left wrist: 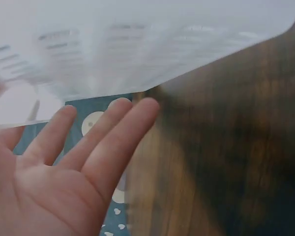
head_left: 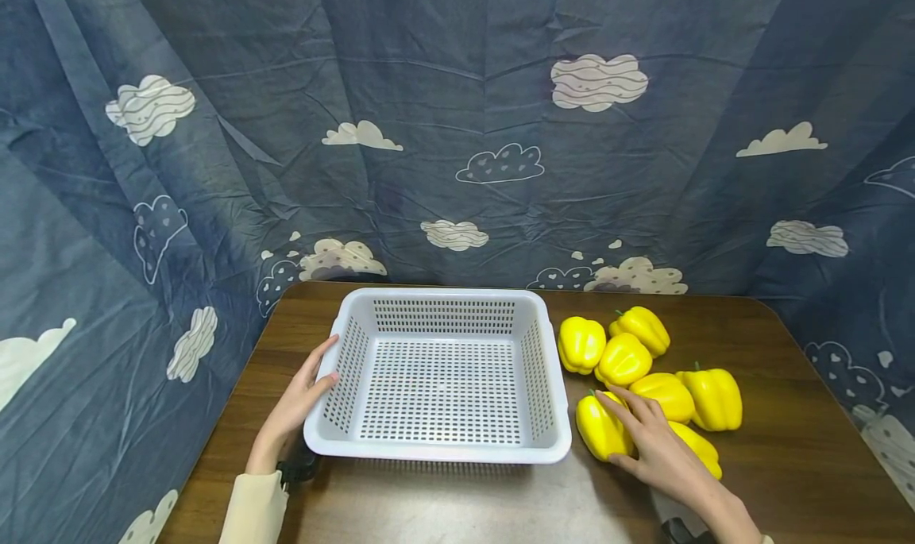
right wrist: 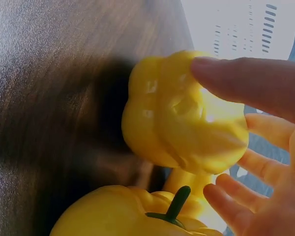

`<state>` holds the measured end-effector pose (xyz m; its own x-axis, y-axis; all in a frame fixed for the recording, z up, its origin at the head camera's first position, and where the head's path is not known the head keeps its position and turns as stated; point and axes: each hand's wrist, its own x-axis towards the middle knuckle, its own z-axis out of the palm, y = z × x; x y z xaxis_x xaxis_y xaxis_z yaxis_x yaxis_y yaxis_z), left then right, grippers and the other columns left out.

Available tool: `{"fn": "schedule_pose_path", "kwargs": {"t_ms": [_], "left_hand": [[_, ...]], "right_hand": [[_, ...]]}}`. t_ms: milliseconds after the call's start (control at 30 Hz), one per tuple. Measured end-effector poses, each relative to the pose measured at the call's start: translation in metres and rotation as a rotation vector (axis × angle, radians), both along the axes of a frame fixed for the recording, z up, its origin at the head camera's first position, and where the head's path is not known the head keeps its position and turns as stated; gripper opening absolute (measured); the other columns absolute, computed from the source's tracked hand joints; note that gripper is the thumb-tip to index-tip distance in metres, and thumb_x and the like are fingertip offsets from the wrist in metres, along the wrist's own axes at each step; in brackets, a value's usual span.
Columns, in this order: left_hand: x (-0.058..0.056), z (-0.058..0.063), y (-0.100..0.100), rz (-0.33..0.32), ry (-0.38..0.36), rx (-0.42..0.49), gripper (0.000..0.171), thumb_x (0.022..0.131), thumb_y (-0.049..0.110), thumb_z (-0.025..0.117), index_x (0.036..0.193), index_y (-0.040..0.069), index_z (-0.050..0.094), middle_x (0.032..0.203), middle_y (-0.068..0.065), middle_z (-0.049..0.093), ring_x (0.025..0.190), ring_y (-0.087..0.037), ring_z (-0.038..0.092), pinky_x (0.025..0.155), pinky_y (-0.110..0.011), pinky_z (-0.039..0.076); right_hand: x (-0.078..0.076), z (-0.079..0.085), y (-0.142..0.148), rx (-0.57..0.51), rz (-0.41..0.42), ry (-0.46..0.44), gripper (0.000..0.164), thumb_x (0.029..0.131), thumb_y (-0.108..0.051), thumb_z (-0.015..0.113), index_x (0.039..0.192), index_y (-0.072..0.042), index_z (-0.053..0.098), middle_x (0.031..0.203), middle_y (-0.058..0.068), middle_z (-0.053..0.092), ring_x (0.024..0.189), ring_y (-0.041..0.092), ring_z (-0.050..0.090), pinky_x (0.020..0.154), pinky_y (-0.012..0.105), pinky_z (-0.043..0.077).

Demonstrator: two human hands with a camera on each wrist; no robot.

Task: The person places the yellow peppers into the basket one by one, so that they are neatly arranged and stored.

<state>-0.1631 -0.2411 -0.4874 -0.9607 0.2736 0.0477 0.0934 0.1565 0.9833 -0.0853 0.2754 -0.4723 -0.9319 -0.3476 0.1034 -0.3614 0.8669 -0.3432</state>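
Note:
A white perforated plastic basket stands on the table with nothing in it. At its left rim is my left hand, thumb over the edge; in the left wrist view the fingers stretch out fairly straight beside and below the basket wall. To the right of the basket, my right hand holds a yellow bell pepper between thumb and fingers. The right wrist view has the thumb across this pepper, with the other fingers along its opposite side.
Several more yellow bell peppers lie on the right, including one at the basket's back right corner and one farthest right. A green-stemmed pepper sits close to the held one. Behind the brown wooden table hangs a dark blue cloud-patterned cloth.

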Motion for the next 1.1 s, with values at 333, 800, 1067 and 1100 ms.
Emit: {"fn": "schedule_pose_path", "kwargs": {"t_ms": [333, 800, 1067, 1100], "left_hand": [[0.002, -0.003, 0.003, 0.031, -0.067, 0.095, 0.061, 0.098, 0.004, 0.044, 0.153, 0.011, 0.017, 0.151, -0.026, 0.018, 0.117, -0.044, 0.041, 0.077, -0.04, 0.052], [0.003, 0.004, 0.008, 0.068, -0.088, 0.002, 0.065, 0.095, -0.001, 0.039, 0.154, 0.018, 0.018, 0.154, -0.024, 0.015, 0.115, -0.046, 0.045, 0.077, -0.043, 0.051], [0.003, 0.0, 0.009, 0.088, -0.062, -0.007, 0.065, 0.095, -0.003, 0.038, 0.154, 0.017, 0.019, 0.155, -0.022, 0.013, 0.12, -0.045, 0.039, 0.082, -0.046, 0.049], [0.003, 0.0, 0.01, 0.09, -0.059, -0.011, 0.065, 0.095, -0.004, 0.038, 0.154, 0.017, 0.019, 0.155, -0.021, 0.013, 0.121, -0.044, 0.039, 0.083, -0.046, 0.048]], "right_hand": [[-0.002, -0.008, -0.001, -0.045, -0.015, -0.023, 0.091, 0.063, -0.014, 0.088, 0.142, -0.007, 0.042, 0.139, 0.023, 0.034, 0.116, 0.042, 0.045, 0.082, 0.056, 0.048], [-0.006, 0.003, 0.0, -0.13, -0.023, 0.155, 0.091, 0.056, -0.015, 0.091, 0.134, -0.004, 0.045, 0.123, 0.019, 0.039, 0.094, 0.036, 0.055, 0.069, 0.049, 0.052], [-0.009, 0.022, -0.002, -0.159, -0.015, 0.196, 0.091, 0.058, -0.015, 0.091, 0.135, -0.004, 0.043, 0.123, 0.021, 0.037, 0.094, 0.037, 0.053, 0.072, 0.052, 0.051], [-0.009, 0.024, -0.002, -0.163, -0.015, 0.201, 0.091, 0.058, -0.015, 0.09, 0.135, -0.004, 0.042, 0.123, 0.021, 0.037, 0.094, 0.037, 0.052, 0.072, 0.053, 0.051]]}}
